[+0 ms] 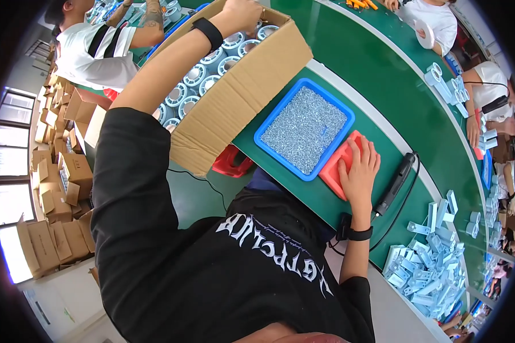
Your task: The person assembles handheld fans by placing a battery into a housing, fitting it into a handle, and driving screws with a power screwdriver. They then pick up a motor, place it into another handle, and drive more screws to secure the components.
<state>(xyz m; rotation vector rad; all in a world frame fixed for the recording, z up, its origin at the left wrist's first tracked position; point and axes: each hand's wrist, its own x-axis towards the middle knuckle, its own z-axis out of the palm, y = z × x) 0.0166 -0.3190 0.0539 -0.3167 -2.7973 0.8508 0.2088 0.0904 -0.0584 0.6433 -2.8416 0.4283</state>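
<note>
My left hand (241, 16) is over the far end of an open cardboard box (246, 91). Its fingers are curled down, and whatever is in them is hidden. Rows of round, pale blue parts with white rims (195, 75) fill the box. My right hand (361, 172) lies with its fingers stretched out over a red, block-like piece (333, 174) on the bench. Beside that piece stands a blue tray (261, 139) full of small, silvery metal pieces that look like screws. To the right of my right hand lies a black, corded power screwdriver (396, 184).
Pale blue plastic parts (426, 271) are heaped at the right on the green bench (377, 97). A red stool (232, 162) shows below the box. Stacked cartons (57, 228) stand at the left. Co-workers sit across and beside the bench, one with a white sleeve (91, 51).
</note>
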